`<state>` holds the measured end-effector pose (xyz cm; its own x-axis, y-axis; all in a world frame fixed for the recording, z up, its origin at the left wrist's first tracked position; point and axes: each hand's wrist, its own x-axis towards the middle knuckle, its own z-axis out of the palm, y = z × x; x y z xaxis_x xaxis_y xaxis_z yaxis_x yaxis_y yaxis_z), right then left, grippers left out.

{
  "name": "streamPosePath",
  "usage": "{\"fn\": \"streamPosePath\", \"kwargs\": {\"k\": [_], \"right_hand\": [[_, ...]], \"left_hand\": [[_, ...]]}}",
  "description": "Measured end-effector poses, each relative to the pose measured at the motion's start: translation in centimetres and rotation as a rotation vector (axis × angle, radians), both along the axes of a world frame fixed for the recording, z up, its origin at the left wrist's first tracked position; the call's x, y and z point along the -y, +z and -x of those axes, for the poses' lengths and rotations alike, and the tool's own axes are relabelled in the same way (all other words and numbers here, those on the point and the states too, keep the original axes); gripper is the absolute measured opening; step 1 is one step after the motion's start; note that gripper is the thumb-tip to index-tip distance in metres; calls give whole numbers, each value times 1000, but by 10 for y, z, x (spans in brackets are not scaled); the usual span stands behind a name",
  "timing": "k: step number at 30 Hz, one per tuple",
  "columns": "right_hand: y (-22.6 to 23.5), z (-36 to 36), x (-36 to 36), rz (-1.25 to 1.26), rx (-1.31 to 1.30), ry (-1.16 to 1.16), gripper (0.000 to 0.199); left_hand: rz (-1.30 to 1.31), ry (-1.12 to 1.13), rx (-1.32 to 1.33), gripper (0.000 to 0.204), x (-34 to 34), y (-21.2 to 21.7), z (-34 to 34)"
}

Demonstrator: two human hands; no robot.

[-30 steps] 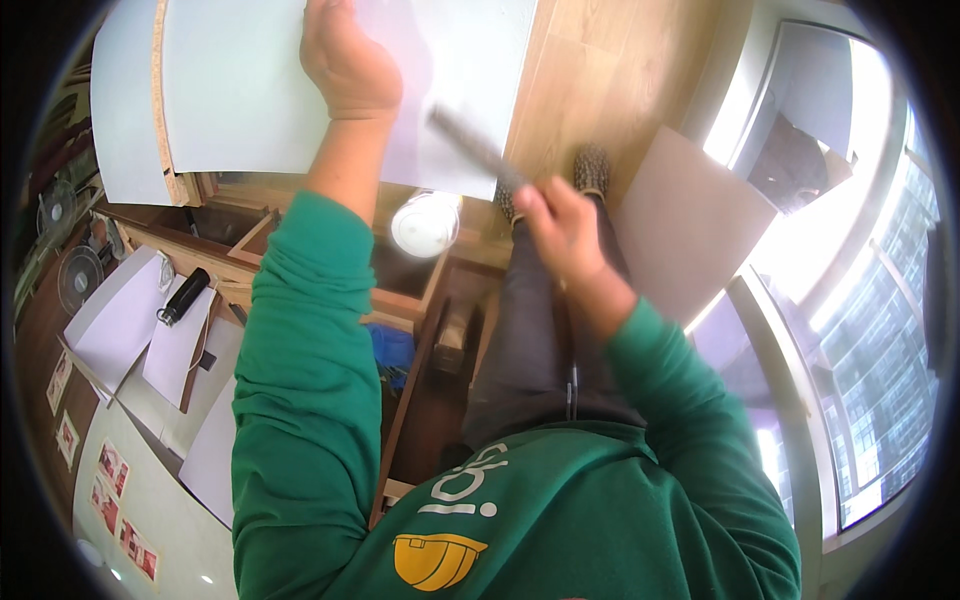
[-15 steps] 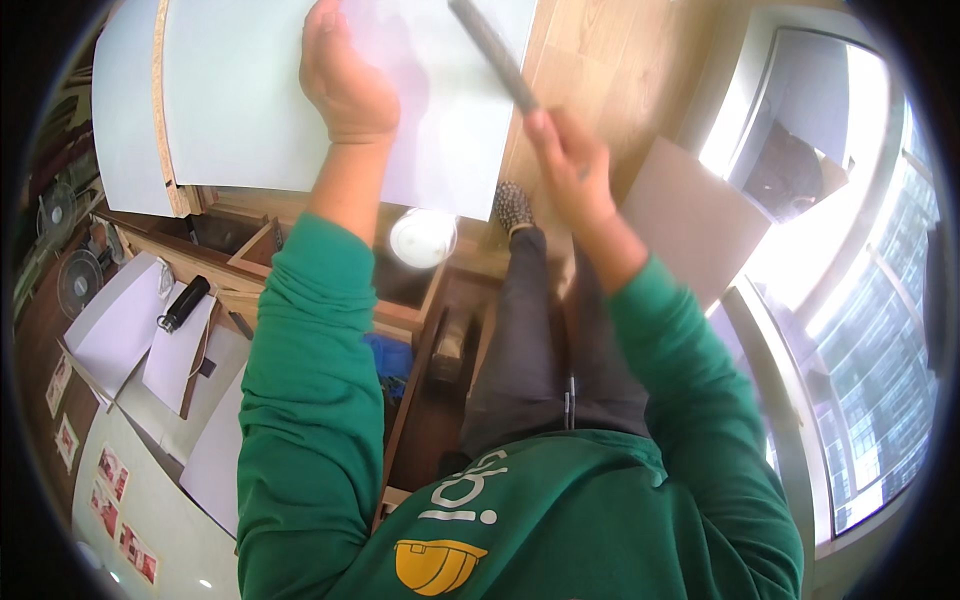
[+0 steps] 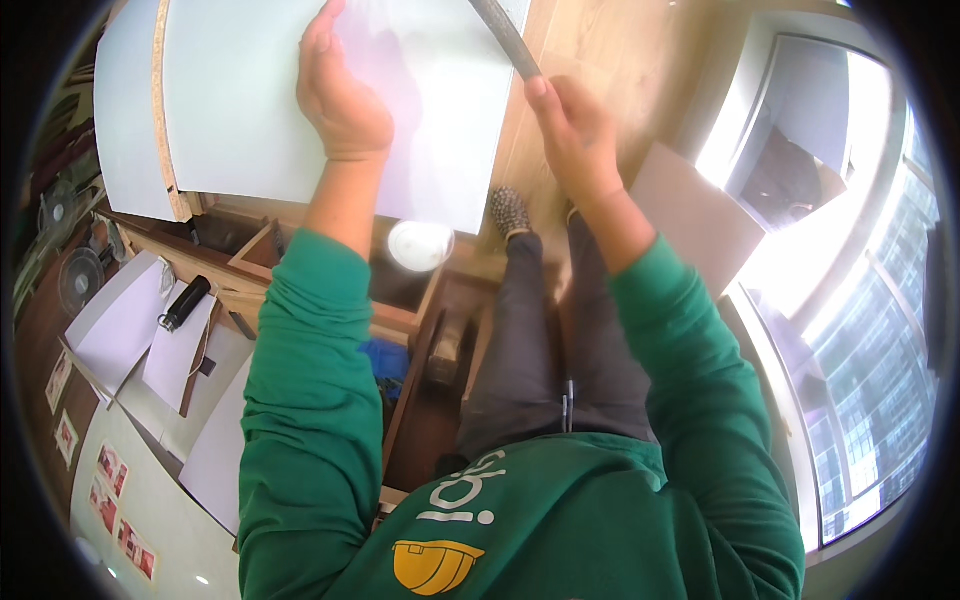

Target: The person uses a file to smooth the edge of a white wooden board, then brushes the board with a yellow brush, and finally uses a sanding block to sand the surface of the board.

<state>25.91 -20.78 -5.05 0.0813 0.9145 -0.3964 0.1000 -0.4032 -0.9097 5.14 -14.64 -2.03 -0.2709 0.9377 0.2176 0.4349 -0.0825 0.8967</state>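
Slanting forward and left, the right hand (image 3: 580, 135) clasps a grey bar (image 3: 507, 38)

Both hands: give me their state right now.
Left hand: over the white panel; whether it grips anything cannot be told.
Right hand: closed, holding a grey bar.

Sweatshirt (image 3: 590, 520), green, sleeves (image 3: 310, 400) wrinkled and ending short of the wrists; white lettering (image 3: 460, 490) and yellow hard-hat print (image 3: 437, 568) on the chest; trousers (image 3: 515, 350), dark grey, pale drawstring (image 3: 568, 408); shoe (image 3: 509, 210), dark, pale-speckled; left hand (image 3: 345, 105) and right hand (image 3: 580, 135), bare.
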Motion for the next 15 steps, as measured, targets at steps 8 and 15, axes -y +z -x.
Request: {"fn": "streamPosePath", "kwargs": {"k": [8, 15], "right_hand": [[-16, -12, 104, -60, 249, 280, 34], [14, -6, 13, 140, 175, 146, 37]], "left_hand": [[23, 14, -59, 56, -2, 2, 2], [44, 18, -170, 57, 2, 2, 3]]}}
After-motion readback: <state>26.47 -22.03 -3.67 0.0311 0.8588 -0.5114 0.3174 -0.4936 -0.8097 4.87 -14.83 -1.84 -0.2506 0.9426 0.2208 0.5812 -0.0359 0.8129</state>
